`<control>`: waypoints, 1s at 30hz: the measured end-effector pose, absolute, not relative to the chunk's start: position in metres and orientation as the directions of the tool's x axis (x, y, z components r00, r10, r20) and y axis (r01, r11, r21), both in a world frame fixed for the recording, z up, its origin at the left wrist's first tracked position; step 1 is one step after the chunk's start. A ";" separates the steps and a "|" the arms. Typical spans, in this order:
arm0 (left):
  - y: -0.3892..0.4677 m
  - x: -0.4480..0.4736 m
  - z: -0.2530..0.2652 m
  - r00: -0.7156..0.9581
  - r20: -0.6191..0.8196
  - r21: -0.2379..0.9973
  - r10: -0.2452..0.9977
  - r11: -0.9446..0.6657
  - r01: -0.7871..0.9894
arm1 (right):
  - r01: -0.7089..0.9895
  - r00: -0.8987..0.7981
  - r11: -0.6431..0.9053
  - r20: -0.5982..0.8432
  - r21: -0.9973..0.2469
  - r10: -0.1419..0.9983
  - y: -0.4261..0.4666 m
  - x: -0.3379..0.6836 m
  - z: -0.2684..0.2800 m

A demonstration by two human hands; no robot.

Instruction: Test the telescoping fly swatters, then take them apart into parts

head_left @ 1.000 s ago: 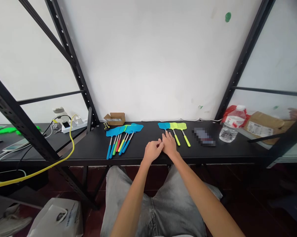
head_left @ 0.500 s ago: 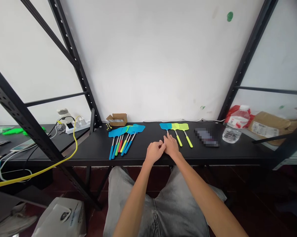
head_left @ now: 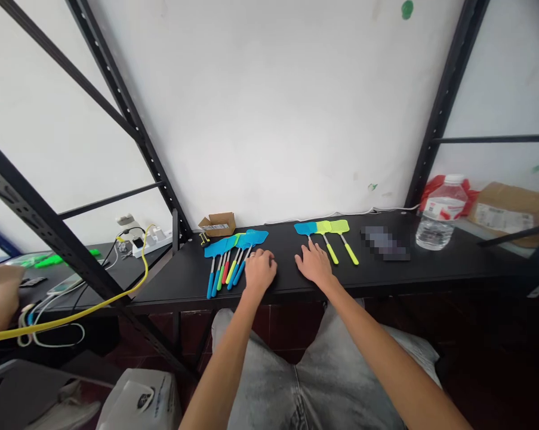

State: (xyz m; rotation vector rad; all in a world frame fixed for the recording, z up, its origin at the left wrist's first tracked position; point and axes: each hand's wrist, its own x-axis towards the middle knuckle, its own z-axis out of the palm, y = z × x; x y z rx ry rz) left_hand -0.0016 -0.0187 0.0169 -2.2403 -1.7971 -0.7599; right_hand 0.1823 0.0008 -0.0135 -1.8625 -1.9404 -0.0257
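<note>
My left hand (head_left: 260, 272) rests palm down on the black table, fingers apart, beside the right edge of a fanned group of several fly swatters (head_left: 230, 275). That group has mostly blue heads, with blue, green, red and yellow-green handles. My right hand (head_left: 314, 263) lies with fingers spread over the handle of a blue fly swatter (head_left: 305, 228), hiding most of it. Just right of that hand lie two yellow-green fly swatters, one in the middle (head_left: 330, 247) and one at the right end (head_left: 350, 252), their heads side by side with the blue one.
A small open cardboard box (head_left: 218, 224) stands at the back left. To the right are a blurred-out dark item (head_left: 385, 243), a water bottle (head_left: 440, 215) and a brown package (head_left: 508, 212). A yellow cable (head_left: 135, 286) crosses at left, near another person's hand (head_left: 3, 286).
My hands have come apart: the left has moved left toward the fanned swatters, while the right stays by the blue swatter. The view has shifted slightly, and another person's arm appears at left.
</note>
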 end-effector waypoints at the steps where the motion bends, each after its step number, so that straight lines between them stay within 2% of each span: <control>1: -0.016 -0.011 0.018 0.107 0.499 0.132 0.860 -0.198 0.971 | 0.951 0.011 0.091 0.326 -0.295 0.945 0.001 0.182 -0.013; 4: -0.008 -0.036 0.020 0.011 0.499 0.032 0.867 -0.031 0.999 | 0.947 0.010 0.099 0.335 -0.306 0.942 0.000 0.183 -0.012; 7: -0.002 -0.053 0.020 -0.018 0.476 -0.044 0.879 0.044 0.998 | 0.943 0.012 0.103 0.342 -0.317 0.940 -0.001 0.183 -0.012; 15: 0.003 -0.058 0.019 0.021 0.461 -0.140 0.887 0.049 0.989 | 0.932 0.011 0.111 0.334 -0.344 0.942 -0.001 0.183 -0.011; 19: 0.000 -0.047 0.028 0.044 0.514 -0.106 0.857 0.012 0.994 | 0.930 0.016 0.113 0.346 -0.351 0.938 -0.003 0.182 -0.011; 21: 0.000 -0.039 0.032 0.032 0.538 -0.001 0.842 -0.038 0.999 | 0.930 0.012 0.129 0.379 -0.343 0.925 -0.004 0.182 -0.009; 22: 0.000 -0.035 0.034 0.019 0.536 0.089 0.844 -0.079 0.993 | 0.929 0.006 0.145 0.404 -0.341 0.915 -0.005 0.181 -0.009; 24: 0.002 -0.023 0.034 -0.005 0.484 0.353 0.875 -0.191 0.916 | 0.920 -0.005 0.186 0.464 -0.346 0.886 -0.008 0.181 -0.006; 27: 0.002 -0.002 0.026 0.047 0.347 0.752 0.937 -0.307 0.583 | 0.888 -0.009 0.259 0.550 -0.379 0.835 -0.014 0.181 0.000; 28: 0.001 0.006 0.023 0.085 0.309 0.827 0.947 -0.312 0.467 | 0.875 -0.010 0.282 0.568 -0.393 0.823 -0.016 0.181 0.003; 30: -0.004 0.018 0.017 0.165 0.270 0.897 0.949 -0.310 0.316 | 0.851 -0.015 0.315 0.580 -0.420 0.814 -0.020 0.181 0.007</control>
